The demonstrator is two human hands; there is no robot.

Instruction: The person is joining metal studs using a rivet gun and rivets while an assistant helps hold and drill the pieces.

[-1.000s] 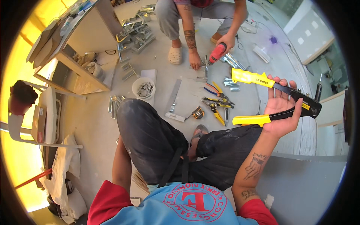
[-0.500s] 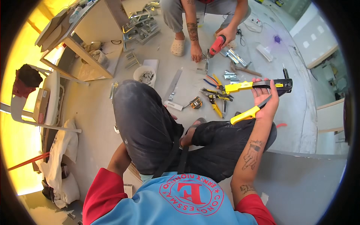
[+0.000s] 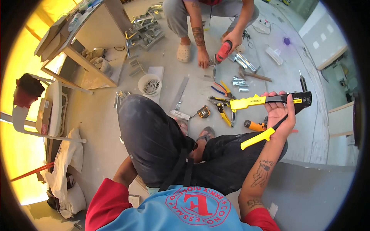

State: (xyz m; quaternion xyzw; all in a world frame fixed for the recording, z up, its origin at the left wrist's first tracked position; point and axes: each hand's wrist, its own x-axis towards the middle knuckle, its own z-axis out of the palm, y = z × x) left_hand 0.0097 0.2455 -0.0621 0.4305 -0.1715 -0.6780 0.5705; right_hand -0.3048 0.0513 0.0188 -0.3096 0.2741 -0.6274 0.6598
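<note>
My right hand [image 3: 280,117] is wrapped around a hand riveter [image 3: 248,102] with a black head and yellow handle grips. Its two handles are spread apart, and a thin pin sticks up from the head. My left forearm [image 3: 126,169] passes beneath my raised left knee, which hides most or all of that hand. Skin shows past the knee, but I cannot tell if it is hand or foot. Below the riveter on the floor lie yellow-handled pliers [image 3: 222,111], a tape measure [image 3: 203,111] and an orange-and-black tool [image 3: 254,125] partly behind my right knee.
Opposite, a crouching person holds a red drill [image 3: 223,52] against a metal piece. Nearby lie a hammer [image 3: 256,76], cut metal channels [image 3: 243,61] and a bucket [image 3: 139,82] of small metal parts. A wooden-framed table [image 3: 90,65] and a chair [image 3: 58,104] stand left.
My right hand has shifted slightly right and lower with the riveter, whose handles look wider apart. The orange-and-black tool now shows more. The other person's drill has moved little.
</note>
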